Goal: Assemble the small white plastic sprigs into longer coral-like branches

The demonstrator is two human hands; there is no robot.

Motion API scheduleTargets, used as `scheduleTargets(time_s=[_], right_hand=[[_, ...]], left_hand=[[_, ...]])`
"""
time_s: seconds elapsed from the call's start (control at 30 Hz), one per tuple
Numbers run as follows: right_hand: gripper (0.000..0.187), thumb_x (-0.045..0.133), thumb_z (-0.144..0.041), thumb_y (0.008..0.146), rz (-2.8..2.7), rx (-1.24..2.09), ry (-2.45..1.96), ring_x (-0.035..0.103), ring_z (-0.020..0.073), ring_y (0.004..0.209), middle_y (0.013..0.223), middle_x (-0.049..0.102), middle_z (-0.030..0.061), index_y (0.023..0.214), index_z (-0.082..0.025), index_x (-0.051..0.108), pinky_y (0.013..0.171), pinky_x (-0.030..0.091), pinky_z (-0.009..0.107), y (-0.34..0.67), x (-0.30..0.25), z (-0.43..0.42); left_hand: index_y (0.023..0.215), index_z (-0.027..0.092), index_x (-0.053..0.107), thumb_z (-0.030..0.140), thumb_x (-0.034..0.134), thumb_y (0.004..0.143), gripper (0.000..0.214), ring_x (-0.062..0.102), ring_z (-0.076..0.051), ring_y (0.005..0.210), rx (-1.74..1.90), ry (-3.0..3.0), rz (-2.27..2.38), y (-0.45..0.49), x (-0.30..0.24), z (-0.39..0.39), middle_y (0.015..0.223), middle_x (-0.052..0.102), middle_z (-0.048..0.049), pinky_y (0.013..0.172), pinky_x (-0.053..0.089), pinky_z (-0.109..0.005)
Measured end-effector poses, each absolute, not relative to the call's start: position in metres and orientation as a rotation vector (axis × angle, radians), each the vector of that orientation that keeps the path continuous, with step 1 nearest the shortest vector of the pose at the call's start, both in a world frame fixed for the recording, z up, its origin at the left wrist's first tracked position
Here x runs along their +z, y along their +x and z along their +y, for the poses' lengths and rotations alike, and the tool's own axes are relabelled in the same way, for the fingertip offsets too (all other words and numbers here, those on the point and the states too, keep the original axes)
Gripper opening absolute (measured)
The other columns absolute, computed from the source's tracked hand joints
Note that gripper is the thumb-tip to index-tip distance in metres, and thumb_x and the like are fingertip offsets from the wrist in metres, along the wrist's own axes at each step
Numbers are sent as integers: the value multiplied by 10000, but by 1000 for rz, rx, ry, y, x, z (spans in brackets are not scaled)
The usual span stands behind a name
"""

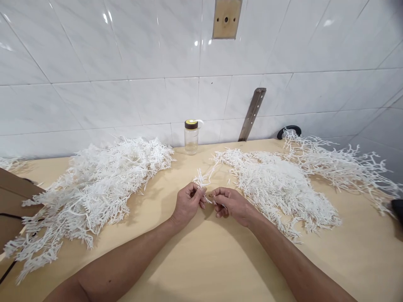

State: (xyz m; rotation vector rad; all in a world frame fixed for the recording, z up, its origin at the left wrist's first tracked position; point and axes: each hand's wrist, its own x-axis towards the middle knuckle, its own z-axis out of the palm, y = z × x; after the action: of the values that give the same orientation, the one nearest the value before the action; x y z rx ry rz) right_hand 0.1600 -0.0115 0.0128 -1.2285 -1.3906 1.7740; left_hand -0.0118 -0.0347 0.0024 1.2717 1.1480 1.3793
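Toward my six o'clock, the left hand [187,204] grips a white sprig [204,181]; whether the right hand [233,206] does, I cannot tell. Around them, a heap [105,184] crowds nine, a flatter pile [277,184] three, a bottle [191,141] twelve.

Capped bottle [191,139], wall plate [227,19], perhaps a box [15,199]

Branching strands [280,180]: white throughout; table top [201,260]: pale tan; wall tiles [126,46]: white with grey veining; bottle [190,140]: clear, cap [191,124] dark brown and yellow, strap [199,121] white; wall plate [226,9]: yellowish tan; box [15,193]: brown.
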Motion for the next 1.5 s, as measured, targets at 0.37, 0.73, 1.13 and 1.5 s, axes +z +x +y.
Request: scheduleTargets(time_s=[0.37,0.73,1.13,1.5], right_hand=[[416,661,-567,834,-1442,1856,-1199,648,109,554,707,687,39,828,-153,619,479,365,189,151,6,-17],[407,748,-543,764,-1395,1770,-1151,615,99,488,635,636,-24,800,-178,571,445,265,201,155,6,-15],[416,644,-582,833,-1476,1710,-1199,644,106,483,656,645,-18,814,-169,599,437,307,192,151,5,-17],[148,562,-318,854,-1636,1488,-1349,678,139,473,598,632,-37,784,-187,562,446,464,194,149,8,-20]], left_hand=[[711,171,584,408,667,857,290,595,-106,524,1366,1354,1152,-11,0,-35,555,618,26,567,493,-226],[734,154,625,467,693,818,331,539,-84,467,1366,1267,1145,-11,-1,-31,573,611,17,466,453,-201],[706,159,591,463,735,774,343,551,-84,469,1352,1148,1115,-12,7,-32,571,633,14,466,448,-198],[735,154,595,441,704,812,317,547,-87,507,1309,1166,1088,-12,5,-33,622,641,0,508,450,-210]])
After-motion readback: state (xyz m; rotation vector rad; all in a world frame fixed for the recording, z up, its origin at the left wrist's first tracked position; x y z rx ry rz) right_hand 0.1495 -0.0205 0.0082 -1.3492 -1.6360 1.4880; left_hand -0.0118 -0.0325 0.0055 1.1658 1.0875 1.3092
